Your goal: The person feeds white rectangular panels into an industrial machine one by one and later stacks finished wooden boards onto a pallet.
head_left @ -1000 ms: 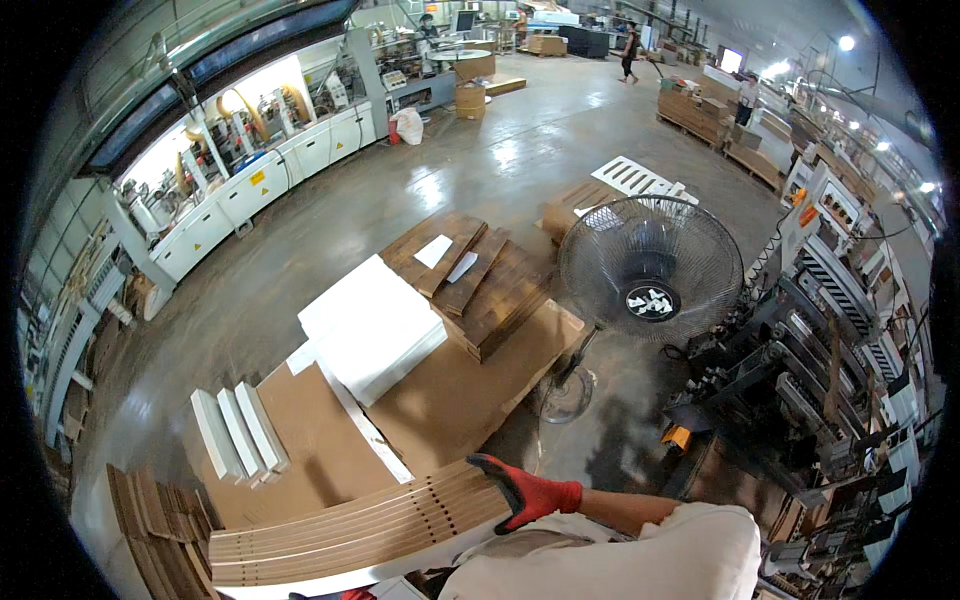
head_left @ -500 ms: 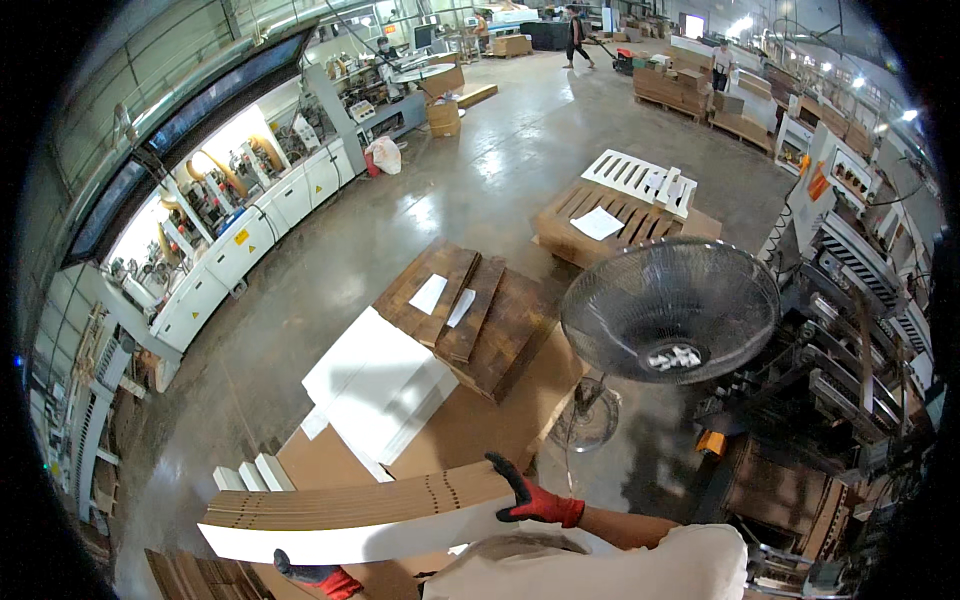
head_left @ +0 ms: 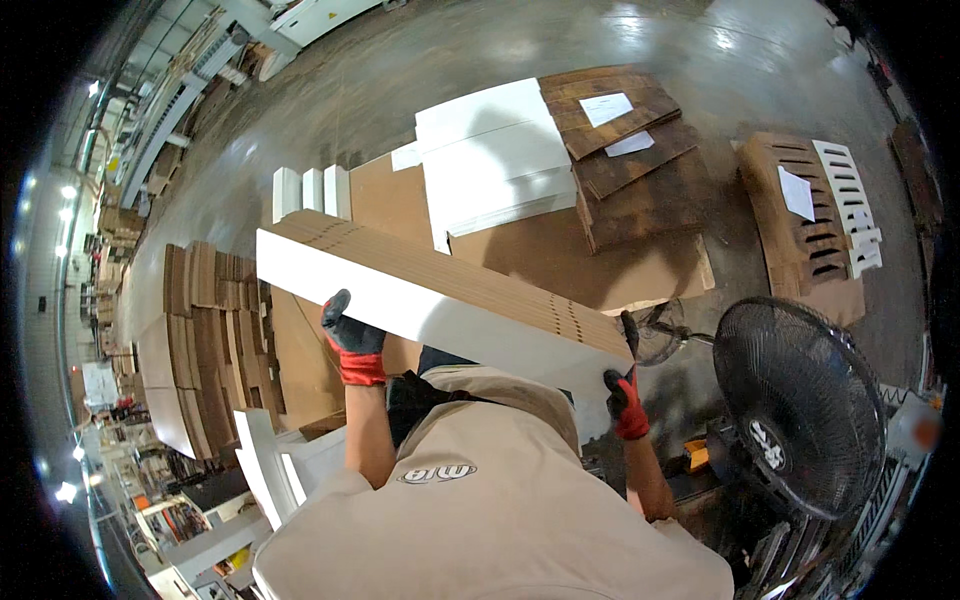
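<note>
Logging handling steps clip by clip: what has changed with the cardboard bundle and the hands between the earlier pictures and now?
The cardboard bundle has risen from low at the lower edge to chest height. The left hand, hardly visible before, now grips its near side; the right hand still holds the right end. The view has swung downward. The fan and the stacks on the floor stayed put.

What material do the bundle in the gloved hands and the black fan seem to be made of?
The bundle looks like flat corrugated cardboard sheets: brown layered edges on top, a smooth white face on the side. The left hand and right hand grip its ends. The fan seems to have a black wire grille, probably metal, though plastic is possible.
</note>
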Demonstrator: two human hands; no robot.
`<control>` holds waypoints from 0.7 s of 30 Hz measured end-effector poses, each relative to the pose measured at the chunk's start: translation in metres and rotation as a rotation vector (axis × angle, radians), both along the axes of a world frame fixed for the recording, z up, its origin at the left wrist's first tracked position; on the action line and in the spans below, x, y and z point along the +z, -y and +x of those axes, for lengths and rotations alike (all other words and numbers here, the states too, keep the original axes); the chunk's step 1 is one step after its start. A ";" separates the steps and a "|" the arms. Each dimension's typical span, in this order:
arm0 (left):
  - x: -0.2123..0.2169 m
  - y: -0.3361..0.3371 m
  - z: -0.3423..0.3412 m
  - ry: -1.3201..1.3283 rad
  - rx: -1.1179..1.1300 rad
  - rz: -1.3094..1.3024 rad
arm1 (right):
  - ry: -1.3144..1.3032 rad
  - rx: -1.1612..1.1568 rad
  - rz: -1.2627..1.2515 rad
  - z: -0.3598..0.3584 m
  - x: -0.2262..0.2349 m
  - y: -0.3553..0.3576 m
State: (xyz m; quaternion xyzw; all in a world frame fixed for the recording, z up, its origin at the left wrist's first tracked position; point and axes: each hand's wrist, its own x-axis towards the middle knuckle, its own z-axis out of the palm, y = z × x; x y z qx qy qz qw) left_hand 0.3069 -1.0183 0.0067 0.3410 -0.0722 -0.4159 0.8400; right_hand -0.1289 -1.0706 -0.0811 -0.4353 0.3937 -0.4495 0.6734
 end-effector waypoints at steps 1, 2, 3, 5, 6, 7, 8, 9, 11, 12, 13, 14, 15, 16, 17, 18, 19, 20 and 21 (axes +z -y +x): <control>-0.006 -0.005 0.001 -0.001 0.047 0.064 | -0.023 -0.018 0.002 -0.003 -0.011 -0.006; -0.003 -0.006 -0.002 -0.008 0.080 0.102 | -0.081 0.025 0.136 -0.021 -0.040 -0.015; 0.001 -0.003 -0.004 -0.012 0.104 0.138 | -0.142 0.056 0.267 -0.044 -0.082 -0.028; 0.018 0.010 -0.013 -0.045 0.102 0.156 | -0.133 0.062 0.401 -0.043 -0.097 -0.030; 0.012 0.011 -0.007 -0.045 0.092 0.155 | -0.098 0.050 0.390 -0.033 -0.089 -0.024; 0.001 0.014 0.001 -0.045 0.081 0.154 | -0.088 0.037 0.370 -0.025 -0.081 -0.017; -0.008 0.017 0.008 -0.045 0.072 0.154 | -0.088 0.030 0.364 -0.016 -0.076 -0.011; -0.015 0.019 0.015 -0.099 0.029 0.108 | -0.089 0.022 0.359 -0.008 -0.070 -0.006; -0.031 0.028 0.024 -0.125 0.023 0.183 | -0.107 0.007 0.359 0.006 -0.064 0.006; -0.040 0.033 0.031 -0.138 0.019 0.223 | -0.113 0.006 0.362 0.014 -0.062 0.013; -0.053 0.042 0.040 -0.171 -0.007 0.241 | -0.124 -0.005 0.367 0.022 -0.062 0.020; -0.071 0.048 0.049 -0.211 -0.030 0.252 | -0.139 -0.012 0.368 0.031 -0.062 0.028; -0.088 0.053 0.056 -0.234 -0.026 0.315 | -0.155 -0.020 0.370 0.041 -0.061 0.037; -0.106 0.059 0.065 -0.255 -0.021 0.374 | -0.169 -0.027 0.377 0.052 -0.062 0.047; -0.134 0.067 0.074 -0.328 -0.030 0.345 | -0.185 -0.036 0.380 0.063 -0.066 0.059; -0.161 0.074 0.083 -0.290 -0.038 0.382 | -0.198 -0.048 0.387 0.076 -0.070 0.070; -0.201 0.081 0.093 -0.333 0.011 0.421 | -0.210 -0.058 0.388 0.091 -0.078 0.087; -0.232 0.096 0.099 -0.375 0.055 0.459 | -0.218 -0.071 0.391 0.106 -0.090 0.103; -0.264 0.111 0.109 -0.425 0.023 0.423 | -0.229 -0.084 0.391 0.121 -0.102 0.118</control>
